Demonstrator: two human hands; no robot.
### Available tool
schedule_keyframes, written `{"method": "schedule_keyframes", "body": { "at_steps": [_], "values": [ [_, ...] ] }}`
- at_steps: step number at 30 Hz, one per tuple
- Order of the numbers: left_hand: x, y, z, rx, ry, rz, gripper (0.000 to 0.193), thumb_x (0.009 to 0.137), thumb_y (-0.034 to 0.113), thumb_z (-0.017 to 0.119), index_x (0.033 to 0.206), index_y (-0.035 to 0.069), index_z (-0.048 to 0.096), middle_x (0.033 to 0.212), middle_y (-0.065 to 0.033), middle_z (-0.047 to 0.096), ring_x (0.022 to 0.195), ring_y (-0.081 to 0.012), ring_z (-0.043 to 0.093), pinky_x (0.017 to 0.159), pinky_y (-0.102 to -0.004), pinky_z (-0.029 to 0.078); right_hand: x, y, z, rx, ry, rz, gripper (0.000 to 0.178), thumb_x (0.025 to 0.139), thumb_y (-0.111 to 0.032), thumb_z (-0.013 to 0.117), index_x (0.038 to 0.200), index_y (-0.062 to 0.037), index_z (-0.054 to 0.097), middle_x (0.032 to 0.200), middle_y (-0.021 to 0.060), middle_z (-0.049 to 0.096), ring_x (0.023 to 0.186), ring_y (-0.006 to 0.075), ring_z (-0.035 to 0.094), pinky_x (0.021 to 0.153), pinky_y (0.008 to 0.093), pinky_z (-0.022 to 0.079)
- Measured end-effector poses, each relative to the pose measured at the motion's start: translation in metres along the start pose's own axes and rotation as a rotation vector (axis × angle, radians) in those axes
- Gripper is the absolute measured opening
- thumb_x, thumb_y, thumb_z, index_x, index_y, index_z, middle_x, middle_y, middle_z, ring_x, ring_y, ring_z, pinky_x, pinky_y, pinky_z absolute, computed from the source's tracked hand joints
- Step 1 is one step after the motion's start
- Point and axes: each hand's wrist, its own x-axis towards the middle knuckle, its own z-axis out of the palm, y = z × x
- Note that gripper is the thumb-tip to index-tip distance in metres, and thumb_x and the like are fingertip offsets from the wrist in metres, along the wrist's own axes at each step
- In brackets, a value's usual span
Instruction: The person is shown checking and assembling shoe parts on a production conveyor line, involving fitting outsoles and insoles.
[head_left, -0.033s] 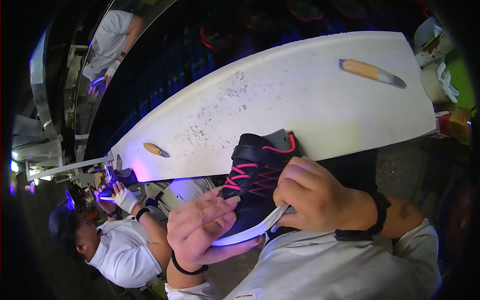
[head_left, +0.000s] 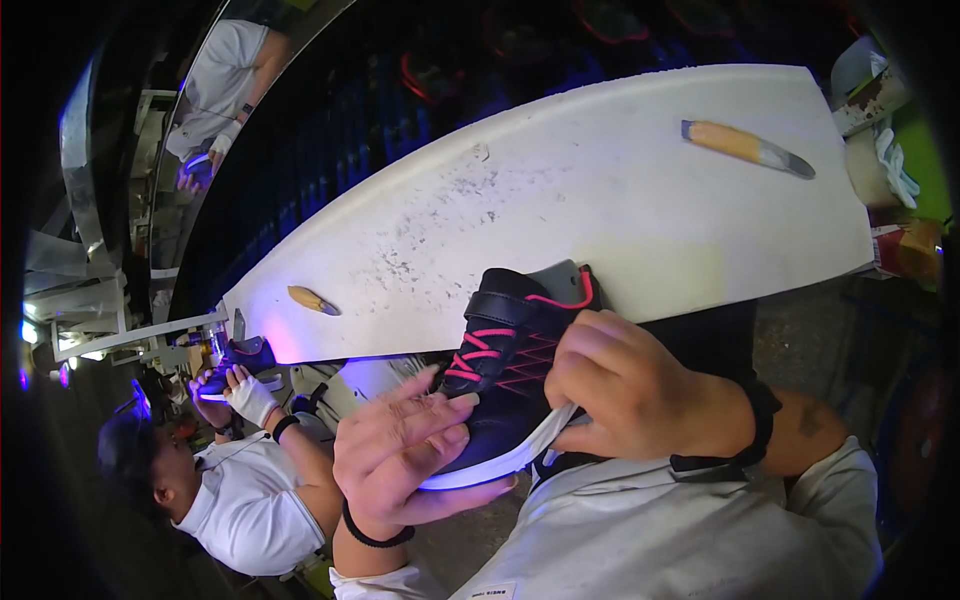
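Both hands gripped black sneaker [head_left: 505,365] over white workbench [head_left: 620,200].
Left hand [head_left: 405,455] cupped toe and sole, right hand [head_left: 635,400] clamped heel; long axis ran toe-down toward left hand.

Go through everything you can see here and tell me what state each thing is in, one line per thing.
Black sneaker: held tilted in both hands, pink laces tied, white sole toward the person.
Left hand: grip on the toe end, fingers spread over it.
Right hand: grip closed on the heel end.
White table: scuffed and speckled.
Wood-handled knife: lying flat, untouched.
Small wooden tool: lying flat near the table's edge.
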Motion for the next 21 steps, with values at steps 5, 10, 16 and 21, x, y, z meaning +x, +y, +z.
{"method": "schedule_keyframes", "body": {
  "at_steps": [5, 10, 16, 21],
  "values": [
    [-0.018, -0.041, -0.009, -0.424, -0.068, -0.233, 0.071, 0.063, 0.053, 0.090, 0.109, 0.005, 0.064, 0.110, -0.0163, 0.072, 0.109, -0.0333, 0.066, 0.104, -0.0543, 0.045, 0.019, 0.012, 0.019, -0.035, -0.120, 0.105, 0.044, 0.055, -0.024, 0.086, 0.079, -0.0086, 0.052, 0.079, 0.0069, 0.049, 0.073, 0.0271, 0.055, 0.061, 0.0386, 0.045],
    [-0.045, -0.074, -0.001, -0.257, -0.490, -0.825, 0.082, 0.076, 0.052, 0.081, 0.132, -0.002, 0.055, 0.100, -0.0210, 0.070, 0.091, -0.0282, 0.069, 0.082, -0.0378, 0.054, 0.050, -0.002, 0.051, -0.185, -0.246, 0.081, 0.040, 0.063, -0.027, 0.084, 0.081, -0.0071, 0.054, 0.082, 0.0085, 0.053, 0.080, 0.0294, 0.059, 0.065, 0.0409, 0.048],
    [-0.068, -0.082, 0.045, -0.930, -0.077, -0.718, 0.077, 0.079, 0.043, 0.082, 0.132, -0.006, 0.055, 0.118, -0.0124, 0.066, 0.107, -0.0185, 0.062, 0.097, -0.0330, 0.047, 0.021, -0.001, -0.024, -0.022, 0.177, 0.296, 0.053, 0.074, -0.030, 0.084, 0.112, -0.0031, 0.058, 0.103, 0.0115, 0.061, 0.099, 0.0241, 0.060, 0.088, 0.0346, 0.050],
    [0.018, -0.037, 0.074, -0.956, 0.226, -0.361, 0.136, 0.060, 0.037, 0.097, 0.160, 0.012, 0.009, 0.135, -0.0174, 0.053, 0.126, -0.0278, 0.054, 0.107, -0.0409, 0.042, 0.049, -0.011, -0.092, 0.571, 0.468, 0.256, 0.063, 0.087, -0.056, 0.072, 0.112, 0.0017, 0.060, 0.103, 0.0108, 0.068, 0.096, 0.0172, 0.065, 0.088, 0.0312, 0.052]
  ]
}}
